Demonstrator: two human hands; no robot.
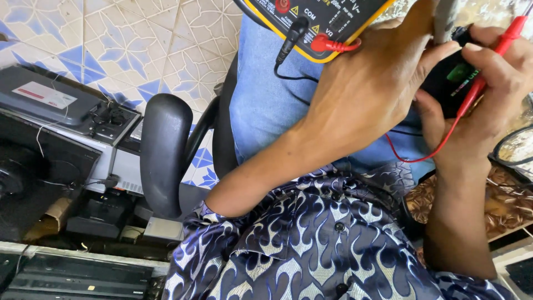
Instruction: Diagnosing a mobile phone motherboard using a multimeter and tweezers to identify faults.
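My left hand grips a small black device with a green part at the upper right, and a grey probe handle rises between its fingers. My right hand is closed on a red test probe whose tip rests against that device. A yellow and black multimeter lies on my lap in blue jeans, with a black lead and a red lead plugged in. The red wire loops under my right hand.
A black chair armrest stands to my left. Grey and black electronic boxes with cables are stacked at the left on a patterned tile floor. A black cable loop lies on a brown patterned surface at right.
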